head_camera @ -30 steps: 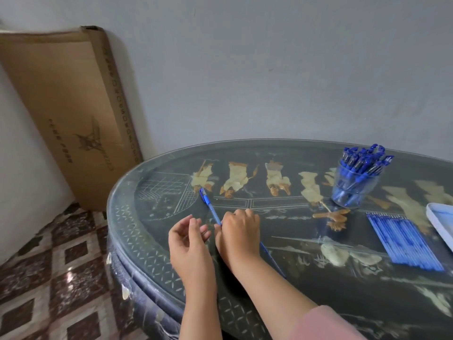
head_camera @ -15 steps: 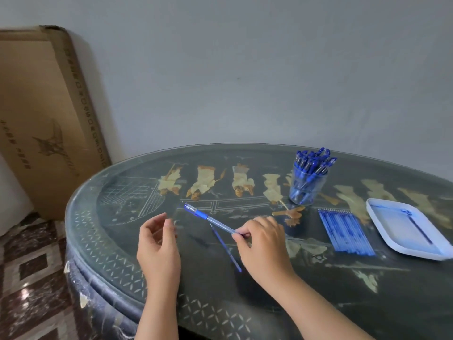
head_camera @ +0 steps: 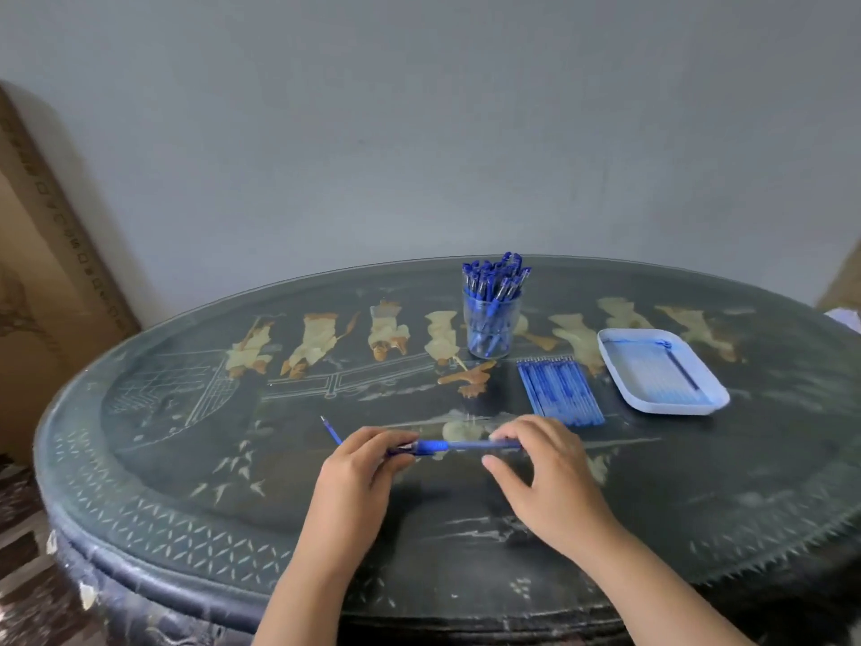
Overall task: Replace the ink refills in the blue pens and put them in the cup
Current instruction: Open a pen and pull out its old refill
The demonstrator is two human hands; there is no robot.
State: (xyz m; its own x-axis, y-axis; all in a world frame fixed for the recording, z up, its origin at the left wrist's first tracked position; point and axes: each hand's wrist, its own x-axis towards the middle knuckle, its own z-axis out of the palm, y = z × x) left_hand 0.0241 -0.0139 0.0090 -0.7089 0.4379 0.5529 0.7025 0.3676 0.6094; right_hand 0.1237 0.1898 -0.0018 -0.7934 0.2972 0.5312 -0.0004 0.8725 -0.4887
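Note:
A blue pen lies level just above the dark oval table, held between both hands. My left hand pinches its tip end, and my right hand grips its back end. A loose blue refill pokes out to the left past my left hand. A clear cup full of several blue pens stands at the back of the table. Beside it lies a row of several blue refills.
A white tray with a used refill in it sits to the right of the refill row. A large cardboard box leans on the wall at the left. The table's front edge is close to my body.
My right hand has swung the pen from slanting to level in front of me, and my left hand has taken hold of its tip end. My view has turned right.

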